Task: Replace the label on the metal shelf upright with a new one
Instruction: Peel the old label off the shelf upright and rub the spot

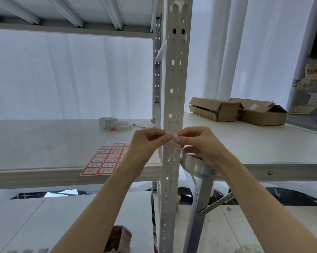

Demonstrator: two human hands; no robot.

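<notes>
The perforated grey metal shelf upright (175,79) runs down the middle of the view. My left hand (146,145) and my right hand (202,143) meet in front of it at shelf height, both pinching a small curled white label (172,136) between fingertips. Just above the hands, faint pinkish residue marks the upright (174,126). A sheet of red-bordered labels (104,159) with handwritten numbers lies on the white shelf board (44,143), left of my left wrist and partly hidden by it.
White tubes with orange caps and paper scraps (117,125) lie farther back on the shelf. Two cardboard boxes (236,110) sit on the white table (263,143) at the right. A roll of tape (196,167) hangs below my right hand. Lower shelf boards lie beneath.
</notes>
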